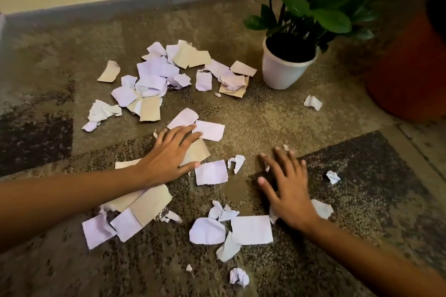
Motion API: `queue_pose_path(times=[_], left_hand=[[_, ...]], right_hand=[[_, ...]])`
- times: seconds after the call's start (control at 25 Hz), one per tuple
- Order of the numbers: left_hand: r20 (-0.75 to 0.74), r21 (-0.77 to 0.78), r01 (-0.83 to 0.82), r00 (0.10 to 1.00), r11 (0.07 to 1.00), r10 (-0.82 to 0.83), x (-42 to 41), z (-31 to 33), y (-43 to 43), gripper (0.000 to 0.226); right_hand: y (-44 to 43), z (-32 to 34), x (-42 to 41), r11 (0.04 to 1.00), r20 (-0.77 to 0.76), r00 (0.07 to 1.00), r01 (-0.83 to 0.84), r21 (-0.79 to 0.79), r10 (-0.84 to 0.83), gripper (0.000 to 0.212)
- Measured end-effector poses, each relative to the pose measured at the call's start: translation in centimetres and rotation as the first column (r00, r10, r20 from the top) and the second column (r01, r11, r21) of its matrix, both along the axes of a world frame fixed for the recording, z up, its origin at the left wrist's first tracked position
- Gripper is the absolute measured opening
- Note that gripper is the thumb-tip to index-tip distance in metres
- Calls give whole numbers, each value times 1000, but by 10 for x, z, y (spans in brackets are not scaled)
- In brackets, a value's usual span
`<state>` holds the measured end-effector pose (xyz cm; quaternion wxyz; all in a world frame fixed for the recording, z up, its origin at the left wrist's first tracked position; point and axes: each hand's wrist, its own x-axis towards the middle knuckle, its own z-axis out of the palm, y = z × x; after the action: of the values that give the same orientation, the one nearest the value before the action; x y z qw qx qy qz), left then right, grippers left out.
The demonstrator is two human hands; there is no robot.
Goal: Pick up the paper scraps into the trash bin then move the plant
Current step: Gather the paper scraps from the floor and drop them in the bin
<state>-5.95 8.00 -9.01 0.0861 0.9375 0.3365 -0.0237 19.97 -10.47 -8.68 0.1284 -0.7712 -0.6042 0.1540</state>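
Your left hand [169, 154] and right hand [287, 190] lay flat, fingers spread, grasping nothing; paper scraps [154, 75] littered the carpet [72, 43], the plant [289, 60] not yet moved.

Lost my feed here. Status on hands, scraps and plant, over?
Left hand flat on paper scraps, right hand flat on carpet, both empty. Scraps scattered, none lifted. Plant upright beside the pile, nothing blocking.
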Motion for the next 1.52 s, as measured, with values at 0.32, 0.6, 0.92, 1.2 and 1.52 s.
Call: queue_pose_path(times=[0.32,0.6,0.92,1.2,1.52], left_hand=[[170,-108,127,979,986,-108,42,4,5,64],[-49,-25,175,983,984,-176,48,2,9,72],[148,-13,86,985,996,-83,23,21,-11,55],[-39,133,460,888,878,-459,-18,16,-79,64],[-4,73,-111,994,991,112,-55,7,-67,80]], right_hand=[[-2,5,-113,896,62,894,-444,14,443,68],[-18,4,-136,797,223,777,-604,2,588,54],[-65,8,-83,955,167,957,-263,137,239,57],[-102,-24,-98,936,277,916,-332,115,291,69],[-17,-22,-58,893,199,870,443,82,-451,70]])
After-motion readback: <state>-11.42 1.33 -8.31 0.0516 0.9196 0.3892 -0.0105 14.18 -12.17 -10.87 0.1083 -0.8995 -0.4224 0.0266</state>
